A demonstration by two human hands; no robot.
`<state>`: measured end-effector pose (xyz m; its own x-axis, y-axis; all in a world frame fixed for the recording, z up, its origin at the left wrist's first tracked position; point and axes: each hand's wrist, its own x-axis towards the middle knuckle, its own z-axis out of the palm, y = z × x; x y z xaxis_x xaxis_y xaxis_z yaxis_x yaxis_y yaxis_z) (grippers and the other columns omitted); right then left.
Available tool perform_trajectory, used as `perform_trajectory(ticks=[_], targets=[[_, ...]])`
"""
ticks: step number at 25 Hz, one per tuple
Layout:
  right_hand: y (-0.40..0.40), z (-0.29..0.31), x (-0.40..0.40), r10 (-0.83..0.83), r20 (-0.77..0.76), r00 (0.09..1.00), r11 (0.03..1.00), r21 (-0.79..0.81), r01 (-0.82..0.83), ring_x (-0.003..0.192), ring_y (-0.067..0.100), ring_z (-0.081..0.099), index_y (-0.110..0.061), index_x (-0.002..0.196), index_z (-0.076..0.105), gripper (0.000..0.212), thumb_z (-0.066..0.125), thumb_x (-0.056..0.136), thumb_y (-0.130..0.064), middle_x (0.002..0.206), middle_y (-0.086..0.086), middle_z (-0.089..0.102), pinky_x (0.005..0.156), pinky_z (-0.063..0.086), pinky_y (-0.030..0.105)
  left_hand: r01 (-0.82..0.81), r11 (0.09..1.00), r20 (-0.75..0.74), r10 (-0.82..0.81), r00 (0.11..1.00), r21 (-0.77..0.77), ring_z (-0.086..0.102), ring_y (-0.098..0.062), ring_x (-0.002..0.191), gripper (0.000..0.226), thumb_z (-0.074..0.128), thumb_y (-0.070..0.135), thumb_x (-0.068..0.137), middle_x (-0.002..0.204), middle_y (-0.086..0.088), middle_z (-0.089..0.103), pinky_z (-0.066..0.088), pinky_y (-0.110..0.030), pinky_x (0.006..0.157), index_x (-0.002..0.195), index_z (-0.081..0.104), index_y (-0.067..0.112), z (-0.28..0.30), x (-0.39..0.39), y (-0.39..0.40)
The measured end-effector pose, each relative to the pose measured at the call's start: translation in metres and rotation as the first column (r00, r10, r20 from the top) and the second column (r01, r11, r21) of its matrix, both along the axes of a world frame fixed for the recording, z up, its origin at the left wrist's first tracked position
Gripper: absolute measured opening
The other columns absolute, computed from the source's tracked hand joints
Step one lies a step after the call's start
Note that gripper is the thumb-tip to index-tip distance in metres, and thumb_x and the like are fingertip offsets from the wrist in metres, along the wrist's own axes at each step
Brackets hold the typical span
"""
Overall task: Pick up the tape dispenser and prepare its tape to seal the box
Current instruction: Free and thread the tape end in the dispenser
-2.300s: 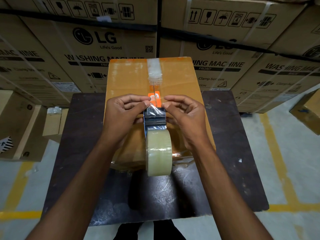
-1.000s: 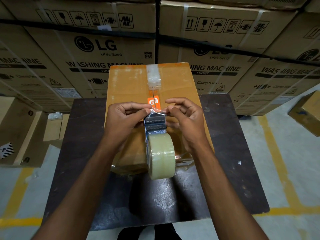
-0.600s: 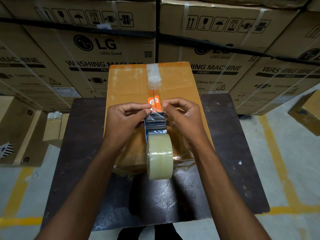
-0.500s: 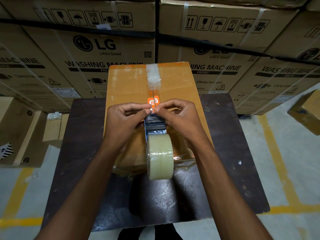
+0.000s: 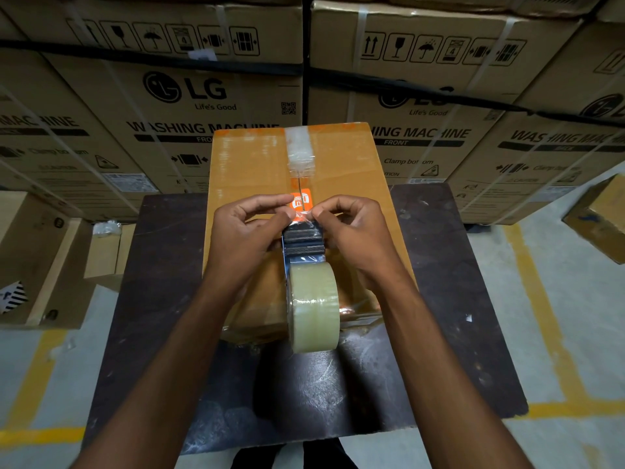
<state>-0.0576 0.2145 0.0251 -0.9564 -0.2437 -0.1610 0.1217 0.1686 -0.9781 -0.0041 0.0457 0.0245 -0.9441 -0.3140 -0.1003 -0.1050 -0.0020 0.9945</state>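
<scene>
Dark table (image 5: 162, 299), fingers (image 5: 287, 216) pinching tape (image 5: 304, 218)

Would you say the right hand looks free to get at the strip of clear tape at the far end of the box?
Probably yes: the box top between the right hand and that tape strip is bare, though the hand is pinching the dispenser's tape end.

Orange-brown cardboard box (image 5: 257, 164) on dark worn table (image 5: 162, 282), centre. Tape dispenser with clear tape roll (image 5: 313, 313) above box's near end, between left hand (image 5: 243, 238) and right hand (image 5: 355, 235). Stacked printed washing-machine cartons (image 5: 169, 96) behind table.
</scene>
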Motion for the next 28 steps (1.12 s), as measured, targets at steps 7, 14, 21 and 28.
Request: perform_trajectory(ticks=[7,14,21,28], targets=[[0.0006,-0.0024,-0.0003,-0.025,-0.012,1.000,1.000,-0.003,0.025,0.070,0.023,0.070,-0.026,0.075,0.077,0.018,0.077,0.093,-0.022,0.078,0.003,0.079,0.068,0.056,0.041,0.020,0.999,0.056,-0.017,0.998,-0.046,0.080,-0.024,0.078,0.003,0.078,0.012,0.095,0.088,-0.008,0.084,0.065,-0.054,0.080,0.093,0.080,0.011,0.0010,-0.0035,-0.0010],[-0.0002,-0.0041,-0.0016,-0.042,-0.049,0.998,0.999,0.009,0.043,0.073,0.017,0.069,-0.021,0.078,0.074,0.018,0.078,0.093,-0.030,0.082,0.001,0.076,0.069,0.058,0.042,0.005,0.998,0.044,-0.002,0.999,-0.067,0.081,-0.032,0.082,0.007,0.077,0.012,0.096,0.087,-0.008,0.084,0.062,-0.064,0.083,0.090,0.080,0.015,0.0002,-0.0044,0.0032],[-0.0010,-0.0077,-0.0006,-0.052,-0.052,0.997,0.999,0.015,0.052,0.077,0.018,0.072,-0.024,0.076,0.076,0.028,0.065,0.100,-0.015,0.081,0.001,0.079,0.074,0.059,0.042,0.015,0.997,0.065,-0.010,0.998,-0.081,0.080,-0.020,0.077,0.004,0.078,0.013,0.096,0.087,-0.006,0.084,0.064,-0.059,0.081,0.093,0.080,0.013,-0.0028,-0.0065,0.0023],[0.0049,-0.0040,0.0008,-0.082,-0.041,0.996,0.997,0.006,0.082,0.068,0.028,0.070,-0.004,0.087,0.073,0.025,0.064,0.105,-0.018,0.084,0.020,0.078,0.060,0.060,0.045,0.021,0.996,0.057,-0.016,0.998,-0.086,0.079,-0.016,0.074,0.004,0.078,0.013,0.095,0.084,-0.003,0.084,0.064,-0.050,0.077,0.092,0.080,0.013,0.0016,-0.0066,0.0054]])
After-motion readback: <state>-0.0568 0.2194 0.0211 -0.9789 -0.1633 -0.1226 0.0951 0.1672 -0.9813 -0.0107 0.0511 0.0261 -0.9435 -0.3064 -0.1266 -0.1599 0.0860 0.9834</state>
